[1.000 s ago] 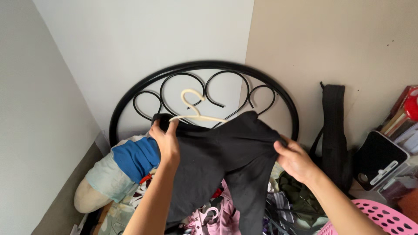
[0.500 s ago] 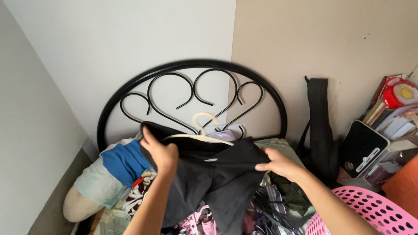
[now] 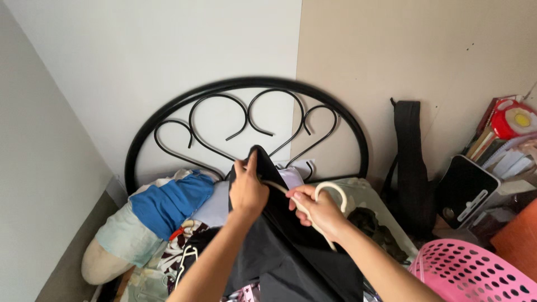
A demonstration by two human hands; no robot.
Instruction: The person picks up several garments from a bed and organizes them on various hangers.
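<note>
My left hand (image 3: 248,189) pinches the top edge of a black garment (image 3: 285,251) and holds it up in front of the black metal headboard (image 3: 246,89). My right hand (image 3: 316,210) grips a cream plastic hanger (image 3: 330,193) by its neck, the hook curling up to the right. The hanger's arm runs from my right hand toward my left hand, against the black cloth. The garment hangs down over a pile of clothes.
A blue cloth (image 3: 168,202) lies on a pale pillow (image 3: 120,240) at the left. A pink perforated basket (image 3: 475,268) sits at the lower right. A black bag (image 3: 411,162) leans on the beige wall, with books and boxes (image 3: 492,162) beside it.
My hands have come together at the middle. The right hand let go of the garment's edge and took the hanger, which has been drawn to the right, out of the black cloth.
</note>
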